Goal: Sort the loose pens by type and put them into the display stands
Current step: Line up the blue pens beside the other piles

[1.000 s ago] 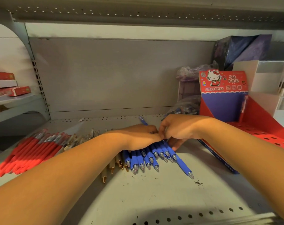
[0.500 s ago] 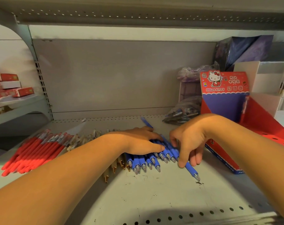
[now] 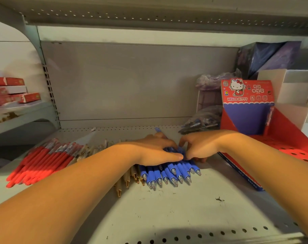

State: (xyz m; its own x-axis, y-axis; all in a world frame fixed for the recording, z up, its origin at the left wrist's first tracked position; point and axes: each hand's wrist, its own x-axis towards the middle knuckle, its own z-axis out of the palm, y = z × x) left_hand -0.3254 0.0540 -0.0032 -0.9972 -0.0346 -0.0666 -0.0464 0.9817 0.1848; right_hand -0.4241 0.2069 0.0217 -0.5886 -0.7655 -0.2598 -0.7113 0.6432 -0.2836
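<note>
Blue pens (image 3: 169, 171) lie in a tight row on the shelf (image 3: 167, 212), tips toward the camera, seen from the head view. The left hand (image 3: 155, 150) lies flat across their barrels, fingers straight and together, pressing down. The right hand (image 3: 200, 147) meets it fingertip to fingertip over the same row; its fingers curl down onto the pens, but whether they pinch one I cannot tell. Gold pens (image 3: 126, 178) lie just left of the blue ones, red pens (image 3: 42, 161) farther left. A red stand (image 3: 246, 117) sits to the right, near the right wrist.
</note>
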